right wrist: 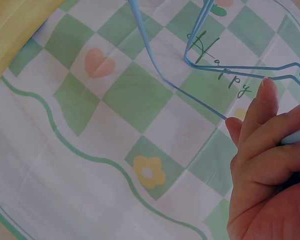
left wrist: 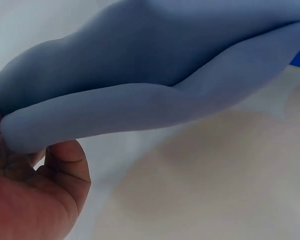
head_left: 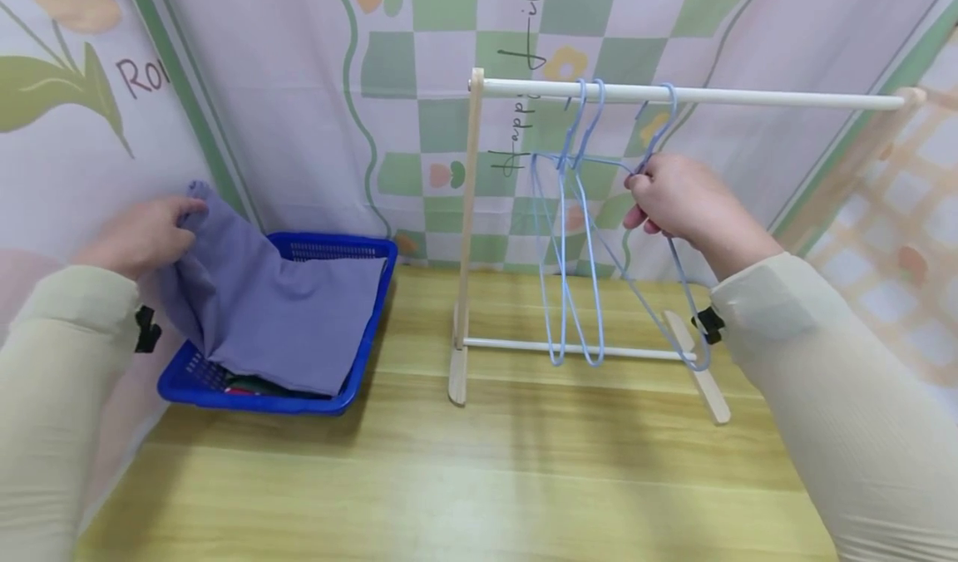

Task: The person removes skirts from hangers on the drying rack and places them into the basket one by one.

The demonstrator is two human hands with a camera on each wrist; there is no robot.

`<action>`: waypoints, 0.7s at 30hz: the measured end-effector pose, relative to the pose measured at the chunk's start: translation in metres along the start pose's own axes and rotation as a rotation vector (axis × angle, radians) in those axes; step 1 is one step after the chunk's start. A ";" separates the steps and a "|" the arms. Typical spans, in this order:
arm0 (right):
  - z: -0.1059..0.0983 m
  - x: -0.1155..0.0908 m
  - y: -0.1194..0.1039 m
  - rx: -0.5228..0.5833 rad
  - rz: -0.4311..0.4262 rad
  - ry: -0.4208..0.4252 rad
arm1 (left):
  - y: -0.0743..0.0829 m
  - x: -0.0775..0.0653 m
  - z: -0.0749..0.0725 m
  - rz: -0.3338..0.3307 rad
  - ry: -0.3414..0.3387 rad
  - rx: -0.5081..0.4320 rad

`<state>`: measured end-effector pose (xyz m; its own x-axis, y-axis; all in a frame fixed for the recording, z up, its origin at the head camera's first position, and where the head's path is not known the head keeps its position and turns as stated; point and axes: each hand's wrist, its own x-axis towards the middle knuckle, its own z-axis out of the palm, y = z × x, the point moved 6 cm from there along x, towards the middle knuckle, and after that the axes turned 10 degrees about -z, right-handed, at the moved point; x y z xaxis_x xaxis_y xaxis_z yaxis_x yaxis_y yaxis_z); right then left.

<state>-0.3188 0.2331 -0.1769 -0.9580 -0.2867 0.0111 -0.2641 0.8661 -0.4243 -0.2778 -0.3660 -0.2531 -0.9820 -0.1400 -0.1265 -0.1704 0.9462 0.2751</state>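
Note:
My left hand (head_left: 145, 234) pinches the upper left end of a greyish-purple cloth (head_left: 299, 317), lifting that end above a blue plastic basket (head_left: 258, 402). The rest of the cloth drapes across the basket, and in the left wrist view the fabric (left wrist: 140, 110) runs in soft folds from the fingers. At the rack, my right hand (head_left: 684, 200) grips a light-blue clothes hanger (head_left: 677, 263) near its neck. That hanger's hook still loops over the white top rail (head_left: 786, 99). Two more blue hangers (head_left: 596, 296) hang together left of it.
Wooden posts (head_left: 470, 213) and feet carry the rack on a wood-grain table (head_left: 449, 479). A lower white bar (head_left: 516, 344) joins the feet. Dark green and red items (head_left: 243, 390) peek out under the cloth. A patterned curtain (head_left: 299, 88) hangs close behind.

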 end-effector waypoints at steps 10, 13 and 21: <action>0.000 0.001 0.002 0.004 0.001 -0.009 | 0.030 0.001 0.017 0.056 0.011 0.046; 0.000 0.001 0.002 0.006 0.008 -0.014 | 0.043 0.002 0.027 0.090 0.014 0.050; 0.001 0.002 0.002 0.003 0.012 -0.011 | 0.075 0.003 0.057 0.169 -0.008 0.058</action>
<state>-0.3209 0.2335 -0.1788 -0.9597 -0.2811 -0.0036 -0.2527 0.8682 -0.4272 -0.2892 -0.2785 -0.2870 -0.9956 0.0248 -0.0908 0.0025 0.9713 0.2380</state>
